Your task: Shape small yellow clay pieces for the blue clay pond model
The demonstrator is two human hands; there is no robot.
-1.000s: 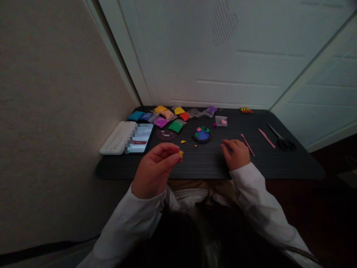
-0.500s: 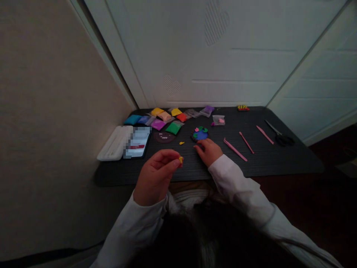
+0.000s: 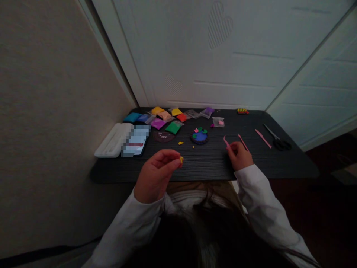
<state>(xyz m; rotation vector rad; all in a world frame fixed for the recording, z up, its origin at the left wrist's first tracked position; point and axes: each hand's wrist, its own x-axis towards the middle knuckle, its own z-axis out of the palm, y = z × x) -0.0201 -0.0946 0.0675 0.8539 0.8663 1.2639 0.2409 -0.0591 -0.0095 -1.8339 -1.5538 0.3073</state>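
Between the thumb and fingertips of my left hand (image 3: 156, 175) is a small yellow clay piece (image 3: 181, 160), held over the table's front part. On the right, the fingers of my right hand (image 3: 240, 155) are closed on pink tweezers (image 3: 226, 142); their bent tip points away from me, and the hand hides the rest. Between the hands and farther back lies a round clay pond (image 3: 199, 136) with a dark rim, blue middle, green leaves and a pink flower. A yellow clay bit (image 3: 181, 143) and a tiny yellow ball (image 3: 193, 147) lie near it.
Bags of coloured clay, including a green one (image 3: 174, 127), lie at the back left. A white case (image 3: 114, 140), a phone (image 3: 136, 140) and a clear disc (image 3: 163, 136) are at left. At right are a pink stick tool (image 3: 243, 142), a pink knife (image 3: 263, 138) and scissors (image 3: 276, 138).
My right hand has moved right from beside the pond and closed on the pink tweezers. The tiny yellow ball is now visible on the table. My left hand stays nearly still with its yellow clay.
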